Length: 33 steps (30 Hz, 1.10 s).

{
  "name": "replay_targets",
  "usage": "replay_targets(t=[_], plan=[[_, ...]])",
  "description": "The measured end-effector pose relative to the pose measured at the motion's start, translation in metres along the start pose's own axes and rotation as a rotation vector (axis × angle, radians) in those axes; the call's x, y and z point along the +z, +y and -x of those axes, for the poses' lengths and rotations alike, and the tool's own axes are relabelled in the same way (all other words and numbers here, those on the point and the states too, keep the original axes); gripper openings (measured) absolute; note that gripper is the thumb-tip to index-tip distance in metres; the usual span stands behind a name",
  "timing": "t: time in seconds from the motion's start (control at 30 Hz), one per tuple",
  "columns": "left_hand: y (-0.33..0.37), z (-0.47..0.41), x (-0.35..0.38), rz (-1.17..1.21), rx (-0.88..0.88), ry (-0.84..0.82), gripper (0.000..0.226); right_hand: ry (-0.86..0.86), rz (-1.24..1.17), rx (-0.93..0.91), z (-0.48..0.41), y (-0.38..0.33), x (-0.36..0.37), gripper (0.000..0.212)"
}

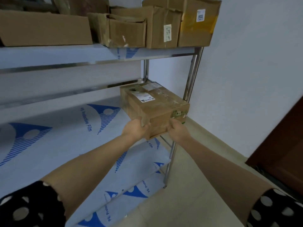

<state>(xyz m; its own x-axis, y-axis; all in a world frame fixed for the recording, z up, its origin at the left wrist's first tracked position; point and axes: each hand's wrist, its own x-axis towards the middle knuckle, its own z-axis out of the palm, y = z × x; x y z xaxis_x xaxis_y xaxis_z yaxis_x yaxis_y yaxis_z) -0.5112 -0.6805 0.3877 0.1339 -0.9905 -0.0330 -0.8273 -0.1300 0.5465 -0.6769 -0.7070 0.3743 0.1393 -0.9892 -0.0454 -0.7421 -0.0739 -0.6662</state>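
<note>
box: brown cardboard box (155, 105), kinda beat up, sitting at the right end of the middle shelf (65, 136), right by the steel post (191, 76). Its near end sticks out past the shelf's front edge toward the camera. Can't tell if the far end is resting on the shelf or lifted a bit.
box details: white label (146, 97) on top, green printed tape (179, 114) round the near right corner.
left hand: the left hand (134, 129) is wrapped round the near left corner, thumb up along the side, fingers curled onto the near face.
right hand: the right hand (177, 131) grips the near right corner, thumb on the near face; the other fingers go round the side or under, out of sight.
arms: both stretched out, bare to the elbow, with black dotted sleeves (29, 208) above that.
shelves: metal rack, shelves covered in pale film with blue logos. There's a lower shelf (131, 177) below the box.
top shelf: the top shelf (82, 53) has a row of cardboard on it: a flat box (44, 28) on the left, then a crumpled box (126, 31), a tall box (164, 28) with a paper tag, and a taped box (196, 23) at the right end, all packed close together.
around: white wall (254, 63) behind and to the right, tiled floor (188, 185), dark brown door (282, 145) at the far right.
</note>
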Motion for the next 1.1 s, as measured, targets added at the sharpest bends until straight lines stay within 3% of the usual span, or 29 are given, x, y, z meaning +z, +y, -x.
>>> replay_targets(t=[0.17,0.33,0.53,0.9,1.1], plan=[[0.02,-0.042,0.006,0.201,-0.103,0.022,0.047,0.07,-0.155,0.01,-0.057,0.01,-0.004,0.033],[0.023,-0.066,0.021,0.323,-0.162,0.032,0.048,0.029,-0.266,0.018,-0.083,0.013,-0.008,0.034],[0.02,-0.067,0.032,0.437,-0.306,0.176,0.041,-0.014,-0.357,-0.01,-0.085,0.019,0.005,0.048],[-0.025,-0.014,0.005,0.453,-0.507,0.385,0.024,-0.387,-0.588,0.016,-0.057,-0.009,0.028,0.008],[-0.059,0.028,-0.024,0.503,-0.638,0.527,0.009,-0.64,-0.627,-0.07,-0.018,-0.032,0.062,0.009]])
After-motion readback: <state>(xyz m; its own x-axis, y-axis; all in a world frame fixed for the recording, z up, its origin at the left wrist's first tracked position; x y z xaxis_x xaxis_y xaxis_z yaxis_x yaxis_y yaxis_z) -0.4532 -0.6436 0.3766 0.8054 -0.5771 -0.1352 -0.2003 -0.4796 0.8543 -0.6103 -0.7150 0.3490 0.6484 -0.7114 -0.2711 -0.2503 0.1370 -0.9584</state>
